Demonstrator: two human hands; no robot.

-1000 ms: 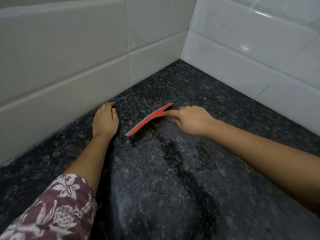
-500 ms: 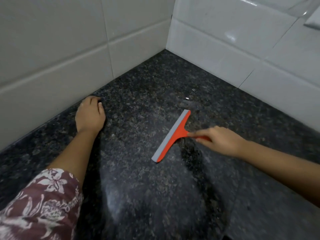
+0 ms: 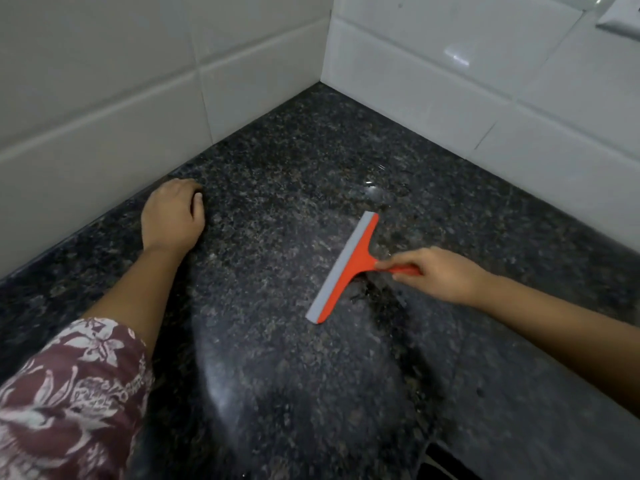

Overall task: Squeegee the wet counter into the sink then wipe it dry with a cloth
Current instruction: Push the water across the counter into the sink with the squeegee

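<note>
An orange squeegee (image 3: 349, 268) with a grey rubber blade lies blade-down on the dark speckled granite counter (image 3: 277, 161), its blade running diagonally from upper right to lower left. My right hand (image 3: 433, 275) grips its orange handle from the right. My left hand (image 3: 171, 216) rests on the counter near the left wall, fingers curled, holding nothing. A darker wet streak (image 3: 381, 303) shows just below the handle, and small water drops glint above the blade. No sink or cloth is in view.
White tiled walls (image 3: 433, 84) meet in a corner behind the counter. A light switch plate (image 3: 620, 19) sits at the top right. The counter's front edge (image 3: 446, 452) shows at the bottom right. My floral sleeve (image 3: 65, 400) fills the lower left.
My right hand has drawn the squeegee away from the left hand, rightwards and towards me, and turned its blade steeper. The left hand stays planted by the wall.
</note>
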